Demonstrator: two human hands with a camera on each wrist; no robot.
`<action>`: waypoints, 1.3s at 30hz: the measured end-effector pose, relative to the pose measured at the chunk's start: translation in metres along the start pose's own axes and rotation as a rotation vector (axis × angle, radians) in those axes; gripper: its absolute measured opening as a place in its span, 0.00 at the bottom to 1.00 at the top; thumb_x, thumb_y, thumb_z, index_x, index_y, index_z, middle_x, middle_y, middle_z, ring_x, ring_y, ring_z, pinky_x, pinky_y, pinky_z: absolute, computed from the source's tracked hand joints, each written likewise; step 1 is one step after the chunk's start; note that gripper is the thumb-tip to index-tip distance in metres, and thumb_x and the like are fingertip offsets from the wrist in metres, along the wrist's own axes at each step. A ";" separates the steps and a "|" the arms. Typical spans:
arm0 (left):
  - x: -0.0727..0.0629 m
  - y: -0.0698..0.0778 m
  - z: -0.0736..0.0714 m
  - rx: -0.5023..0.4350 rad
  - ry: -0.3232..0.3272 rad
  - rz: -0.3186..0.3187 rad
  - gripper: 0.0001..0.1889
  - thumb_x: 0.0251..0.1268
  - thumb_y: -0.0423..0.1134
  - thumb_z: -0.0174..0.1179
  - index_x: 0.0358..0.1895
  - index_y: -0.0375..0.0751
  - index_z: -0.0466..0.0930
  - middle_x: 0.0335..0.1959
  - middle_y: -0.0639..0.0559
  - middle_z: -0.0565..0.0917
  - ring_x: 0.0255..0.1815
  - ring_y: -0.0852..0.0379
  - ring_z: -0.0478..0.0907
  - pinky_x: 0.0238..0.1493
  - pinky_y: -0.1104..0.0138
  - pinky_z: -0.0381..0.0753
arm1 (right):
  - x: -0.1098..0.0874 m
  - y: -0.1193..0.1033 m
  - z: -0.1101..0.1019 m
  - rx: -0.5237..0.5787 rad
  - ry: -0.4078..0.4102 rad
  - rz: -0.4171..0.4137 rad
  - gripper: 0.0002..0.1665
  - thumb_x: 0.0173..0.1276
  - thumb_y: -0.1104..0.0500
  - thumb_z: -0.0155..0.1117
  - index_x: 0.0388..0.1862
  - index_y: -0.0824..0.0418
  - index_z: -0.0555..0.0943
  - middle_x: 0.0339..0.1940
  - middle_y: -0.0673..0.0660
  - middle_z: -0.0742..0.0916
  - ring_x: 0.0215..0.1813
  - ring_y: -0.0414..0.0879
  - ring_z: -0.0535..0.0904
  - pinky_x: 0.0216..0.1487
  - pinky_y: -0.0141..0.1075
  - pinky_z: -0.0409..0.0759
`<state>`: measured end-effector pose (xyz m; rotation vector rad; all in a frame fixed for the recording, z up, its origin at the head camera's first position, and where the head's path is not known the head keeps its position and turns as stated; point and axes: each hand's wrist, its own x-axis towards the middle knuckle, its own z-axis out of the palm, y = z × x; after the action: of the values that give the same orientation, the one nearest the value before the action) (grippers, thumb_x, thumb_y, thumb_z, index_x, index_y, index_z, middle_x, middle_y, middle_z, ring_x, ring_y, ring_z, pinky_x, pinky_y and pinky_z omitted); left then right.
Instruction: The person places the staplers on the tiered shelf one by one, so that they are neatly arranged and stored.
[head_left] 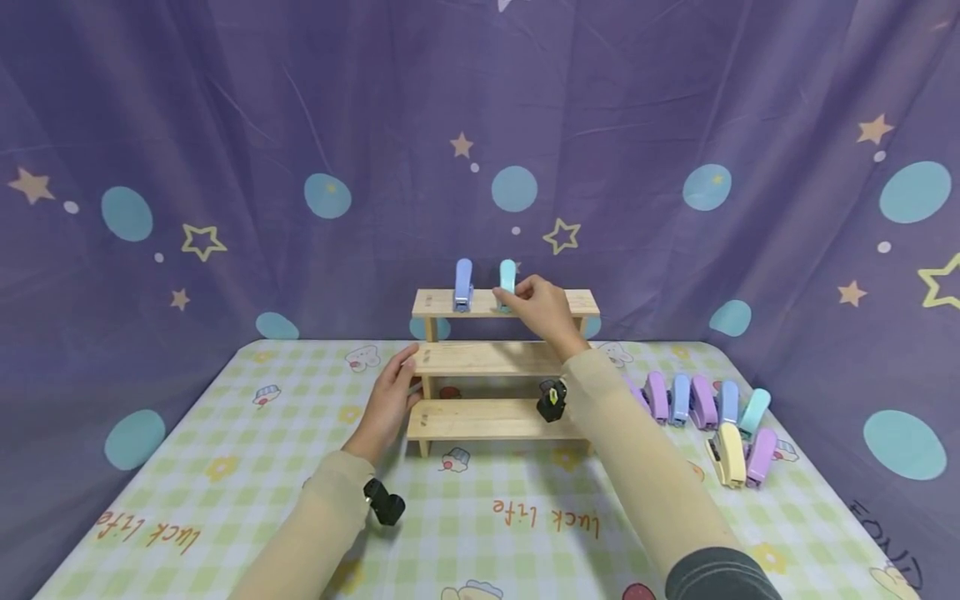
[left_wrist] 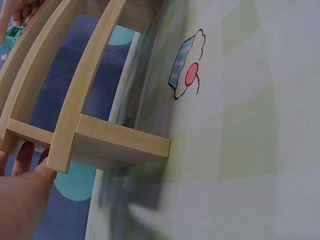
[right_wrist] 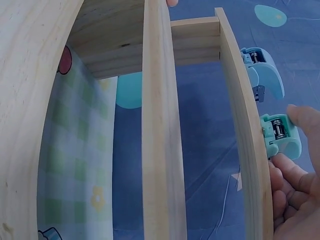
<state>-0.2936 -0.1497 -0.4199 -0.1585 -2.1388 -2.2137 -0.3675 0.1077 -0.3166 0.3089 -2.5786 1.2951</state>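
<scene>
A three-tier wooden shelf (head_left: 480,358) stands on the table. On its top tier a blue stapler (head_left: 462,285) sits upright, and a teal stapler (head_left: 507,273) stands to the right of it. My right hand (head_left: 546,312) pinches the teal stapler between thumb and fingers; in the right wrist view this stapler (right_wrist: 281,135) rests against the top board. My left hand (head_left: 386,406) holds the shelf's left side by the middle tier. The left wrist view has its fingers (left_wrist: 24,159) curled round the wooden side piece, partly hidden behind it.
Several more staplers in purple, blue, teal and yellow (head_left: 727,457) stand in a group on the table right of the shelf, partly behind my right sleeve. A checked cloth (head_left: 247,483) covers the table. Behind hangs a purple curtain (head_left: 405,100).
</scene>
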 end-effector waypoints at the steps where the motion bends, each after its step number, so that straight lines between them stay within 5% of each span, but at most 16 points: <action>1: 0.000 0.000 0.000 -0.002 -0.001 -0.001 0.25 0.85 0.48 0.39 0.79 0.48 0.57 0.74 0.41 0.62 0.71 0.41 0.64 0.71 0.50 0.68 | 0.000 0.000 0.000 0.001 0.001 0.001 0.30 0.68 0.33 0.65 0.45 0.59 0.77 0.43 0.55 0.83 0.45 0.51 0.78 0.48 0.45 0.80; 17: 0.000 -0.002 -0.003 -0.009 0.000 -0.013 0.25 0.85 0.48 0.39 0.79 0.49 0.57 0.75 0.41 0.62 0.72 0.42 0.63 0.71 0.50 0.67 | -0.006 0.005 -0.007 0.068 -0.025 -0.014 0.33 0.70 0.36 0.63 0.59 0.61 0.74 0.46 0.55 0.82 0.48 0.49 0.79 0.50 0.45 0.81; 29: 0.001 -0.001 -0.002 -0.013 -0.005 0.004 0.25 0.85 0.49 0.40 0.79 0.49 0.58 0.74 0.42 0.62 0.72 0.42 0.63 0.72 0.49 0.66 | -0.035 0.020 -0.051 -0.085 -0.150 -0.109 0.18 0.73 0.50 0.63 0.54 0.59 0.79 0.48 0.56 0.85 0.49 0.52 0.82 0.51 0.48 0.81; 39: 0.002 0.000 -0.002 -0.018 -0.009 -0.015 0.25 0.85 0.48 0.40 0.79 0.52 0.58 0.75 0.42 0.62 0.72 0.40 0.63 0.71 0.49 0.68 | -0.072 0.066 -0.098 -0.154 -0.236 -0.121 0.18 0.76 0.48 0.61 0.54 0.59 0.81 0.46 0.55 0.86 0.44 0.49 0.82 0.47 0.48 0.81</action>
<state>-0.2959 -0.1516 -0.4196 -0.1540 -2.1322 -2.2460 -0.3068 0.2317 -0.3320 0.6110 -2.7835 1.0687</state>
